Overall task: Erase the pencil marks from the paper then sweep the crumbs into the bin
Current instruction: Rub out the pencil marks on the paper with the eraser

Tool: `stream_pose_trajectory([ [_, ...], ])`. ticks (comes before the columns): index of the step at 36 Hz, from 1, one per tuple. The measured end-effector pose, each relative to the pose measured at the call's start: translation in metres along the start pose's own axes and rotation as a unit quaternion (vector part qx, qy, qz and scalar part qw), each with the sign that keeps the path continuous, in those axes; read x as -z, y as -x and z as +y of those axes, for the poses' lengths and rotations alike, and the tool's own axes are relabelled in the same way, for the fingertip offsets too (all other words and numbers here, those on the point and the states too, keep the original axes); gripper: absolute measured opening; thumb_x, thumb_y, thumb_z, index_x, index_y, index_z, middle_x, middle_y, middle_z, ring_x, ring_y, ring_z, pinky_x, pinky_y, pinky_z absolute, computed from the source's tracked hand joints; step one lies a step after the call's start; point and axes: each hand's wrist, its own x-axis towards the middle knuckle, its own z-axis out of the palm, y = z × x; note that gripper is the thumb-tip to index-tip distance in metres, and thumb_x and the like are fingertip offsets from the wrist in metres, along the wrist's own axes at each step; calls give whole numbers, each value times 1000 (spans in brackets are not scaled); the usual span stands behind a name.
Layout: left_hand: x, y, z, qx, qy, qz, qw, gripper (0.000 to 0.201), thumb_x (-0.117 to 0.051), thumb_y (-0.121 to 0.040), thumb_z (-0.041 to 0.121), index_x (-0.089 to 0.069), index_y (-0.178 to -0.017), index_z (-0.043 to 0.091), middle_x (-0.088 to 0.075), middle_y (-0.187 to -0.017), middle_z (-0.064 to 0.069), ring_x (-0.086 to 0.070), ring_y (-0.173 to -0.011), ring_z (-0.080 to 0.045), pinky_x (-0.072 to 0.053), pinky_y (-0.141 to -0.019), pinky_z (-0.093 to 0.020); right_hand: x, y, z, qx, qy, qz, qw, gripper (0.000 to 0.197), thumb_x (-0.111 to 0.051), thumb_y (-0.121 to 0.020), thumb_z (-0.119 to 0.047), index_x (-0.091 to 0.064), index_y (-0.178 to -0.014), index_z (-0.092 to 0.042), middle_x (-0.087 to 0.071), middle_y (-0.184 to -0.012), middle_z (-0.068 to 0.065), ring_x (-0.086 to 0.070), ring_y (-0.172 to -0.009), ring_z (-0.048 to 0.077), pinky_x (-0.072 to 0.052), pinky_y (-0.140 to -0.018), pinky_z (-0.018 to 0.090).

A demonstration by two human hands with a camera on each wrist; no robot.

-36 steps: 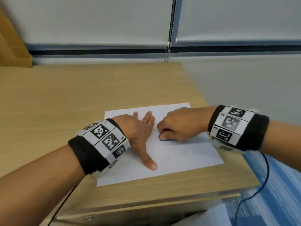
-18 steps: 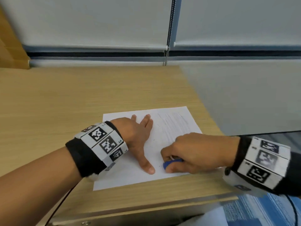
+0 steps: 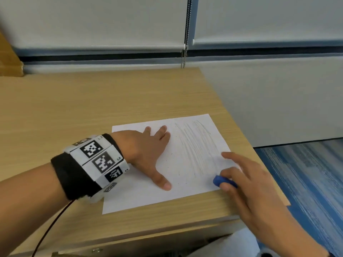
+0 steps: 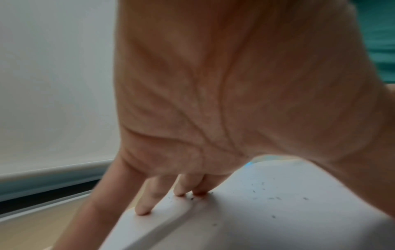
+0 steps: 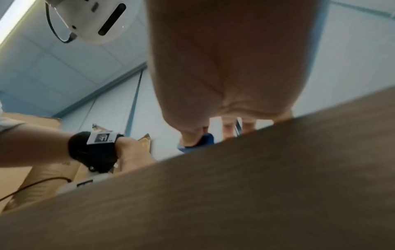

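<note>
A white sheet of paper (image 3: 185,193) lies on the wooden desk (image 3: 92,108), with faint pencil strokes (image 3: 196,145) across its right half. My left hand (image 3: 144,151) presses flat on the sheet's left part, fingers spread. My right hand (image 3: 233,175) is at the sheet's near right corner. It pinches a blue eraser (image 3: 220,180) under the thumb, with the forefinger stretched out. In the left wrist view, dark crumbs (image 4: 273,197) dot the paper (image 4: 256,228) beside my fingertips (image 4: 143,209). The right wrist view shows the eraser (image 5: 205,140) under my thumb, behind the desk edge (image 5: 235,194).
The desk ends just right of the paper, with blue carpet (image 3: 306,173) below. A grey wall and a blind with a bead chain (image 3: 183,58) stand behind. Something white (image 3: 232,243) shows under the desk's front edge. Cardboard (image 3: 9,58) sits far left.
My right hand has drawn the eraser from the sheet's middle down to its near right corner, and its fingers have stretched out. The left hand has stayed pressed on the paper.
</note>
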Motion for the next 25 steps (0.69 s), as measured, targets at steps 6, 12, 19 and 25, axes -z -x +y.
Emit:
stream_pose_trajectory([
  [6,-11,9,-5,-15,-2,15,1000,128,-44,-69,88,26,-151,18,39,-152,9,18,-148,-19,-26,-117,-46,-11,5,9,-2,-61,0,998,40,-26,-96,-54,-54,-118,-35,-52,-130,-28,-32,-134,-7,-17,-113,29],
  [12,-27,26,6,-94,-105,83,987,103,-16,-81,85,36,-145,23,47,-148,2,34,-142,-20,2,-121,-49,-16,4,7,14,-10,-2,1000,43,-25,-99,-50,-51,-126,-30,-57,-131,-17,-38,-132,1,-25,-109,35],
  [19,-45,15,56,-288,-126,160,936,100,-8,-82,78,18,-152,11,28,-158,-8,27,-145,-21,10,-117,-55,-18,2,9,32,-1,12,999,44,-22,-100,-48,-58,-110,-23,-61,-126,-11,-40,-129,5,-22,-111,32],
  [25,-38,11,37,-202,-58,89,974,89,-8,-88,73,31,-148,20,45,-149,5,43,-135,-8,17,-117,-44,-6,-2,16,29,-15,15,999,57,-15,-100,-52,-65,-94,-24,-60,-119,-20,-11,-135,-15,-11,-112,20],
])
